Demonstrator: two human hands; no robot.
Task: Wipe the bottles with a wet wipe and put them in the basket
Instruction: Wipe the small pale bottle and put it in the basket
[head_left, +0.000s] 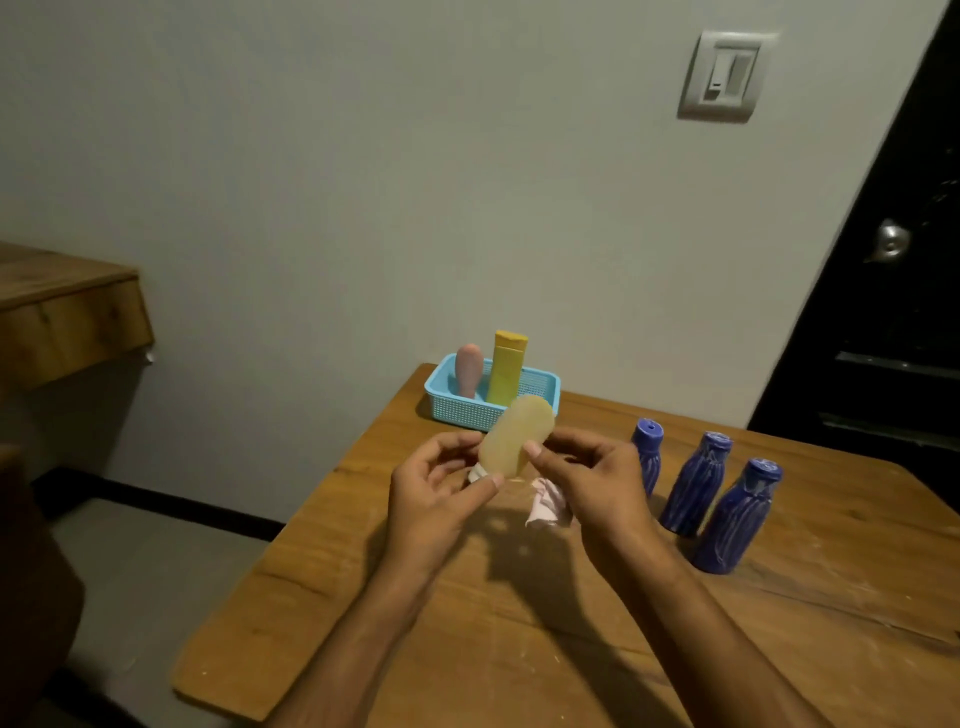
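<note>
Hands first: my left hand (441, 483) and my right hand (587, 475) meet above the wooden table (467, 623), and between them I hold a pale translucent bottle (514, 435), tilted with its rounded end up and away from me. My left thumb and fingers curl round its lower end, where a white cap just shows; my right thumb and fingers pinch its side. Under my right hand hangs a crumpled pinkish wet wipe (548, 506), tucked against the palm, though I cannot tell how firmly I hold it. To the right of the bottle three blue bottles (698, 488) stand upright on the table in a slanting row, close together. Beyond the bottle, at the table's far edge by the wall, sits a light blue basket (467, 408) with a pink bottle (469, 370) and a yellow bottle (507, 368) upright inside.
</note>
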